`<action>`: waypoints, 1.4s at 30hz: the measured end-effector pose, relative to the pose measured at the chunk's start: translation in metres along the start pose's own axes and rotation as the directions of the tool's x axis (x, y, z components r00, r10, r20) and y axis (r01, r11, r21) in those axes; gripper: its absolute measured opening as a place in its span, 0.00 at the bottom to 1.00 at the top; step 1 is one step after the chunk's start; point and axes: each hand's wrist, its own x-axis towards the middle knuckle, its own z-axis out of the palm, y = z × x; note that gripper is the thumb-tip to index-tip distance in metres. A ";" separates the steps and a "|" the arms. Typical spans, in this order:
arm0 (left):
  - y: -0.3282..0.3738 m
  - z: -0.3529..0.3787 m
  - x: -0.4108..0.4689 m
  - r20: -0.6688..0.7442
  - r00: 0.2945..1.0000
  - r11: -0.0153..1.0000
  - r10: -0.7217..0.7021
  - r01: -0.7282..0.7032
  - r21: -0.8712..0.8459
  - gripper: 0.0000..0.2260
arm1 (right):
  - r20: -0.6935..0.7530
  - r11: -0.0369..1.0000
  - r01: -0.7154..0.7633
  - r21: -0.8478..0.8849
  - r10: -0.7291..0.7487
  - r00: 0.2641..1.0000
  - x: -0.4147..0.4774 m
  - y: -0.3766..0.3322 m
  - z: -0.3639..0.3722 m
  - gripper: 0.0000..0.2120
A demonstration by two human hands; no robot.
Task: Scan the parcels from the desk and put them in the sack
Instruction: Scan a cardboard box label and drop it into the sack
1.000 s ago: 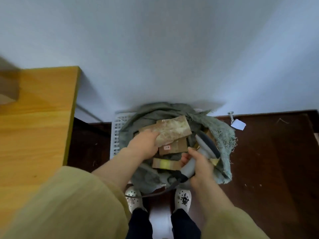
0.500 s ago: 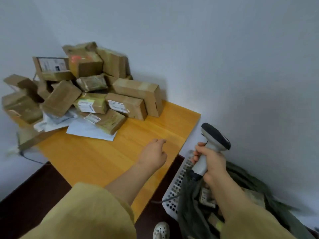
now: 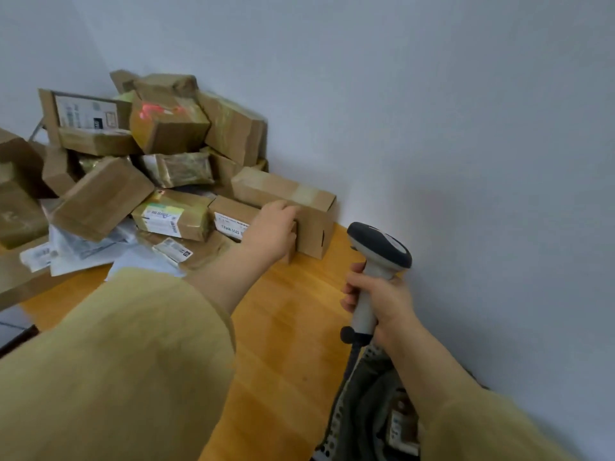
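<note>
Head view shows your left hand (image 3: 271, 232) reaching out, arm stretched long over the worktop (image 3: 293, 327). Its fingers curl round the end of the small box (image 3: 229, 216) with the white sticker, which lies touching the front of the long box (image 3: 286, 191). I think you chose this one because it sits at the front, so nothing should tumble when you lift it. The other parcels (image 3: 166, 128) are heaped to the left of the long box. Your right hand (image 3: 379, 297) is to the right of the long box, elbow bent, fingers wrapped tight round the handle of the scanner (image 3: 379, 247). You hold it upright, ready to read the sticker, I think. The sack (image 3: 369, 404) waits down low, below and to the right of the long box.
</note>
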 end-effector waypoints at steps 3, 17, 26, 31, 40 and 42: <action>0.009 0.000 0.047 0.045 0.994 0.991 0.100 -0.103 0.085 0.30 | -0.029 1.000 -0.007 -0.010 0.007 1.000 0.005 -0.004 -0.001 0.07; 0.033 0.001 0.081 0.167 0.949 0.856 0.267 -0.313 0.412 0.26 | -0.061 0.998 -0.039 0.041 0.041 0.997 0.005 -0.005 -0.033 0.09; 0.042 -0.019 -0.051 -0.164 0.772 0.782 0.614 -0.569 0.255 0.28 | -0.113 0.954 -0.137 0.268 0.172 0.979 -0.012 -0.016 -0.082 0.15; 0.047 -0.013 -0.120 -0.246 0.675 0.717 0.696 -0.632 0.295 0.15 | -0.018 0.918 -0.251 0.309 0.269 0.963 -0.036 -0.008 -0.097 0.24; 0.045 -0.008 -0.195 -0.272 0.674 0.719 0.687 -0.578 0.386 0.18 | -0.027 0.960 -0.164 0.226 0.174 0.984 -0.065 0.006 -0.086 0.19; 0.037 -0.016 -0.212 -0.084 0.725 0.695 0.684 -0.613 0.375 0.22 | -0.035 0.989 -0.068 0.130 0.073 0.997 -0.070 0.001 -0.084 0.21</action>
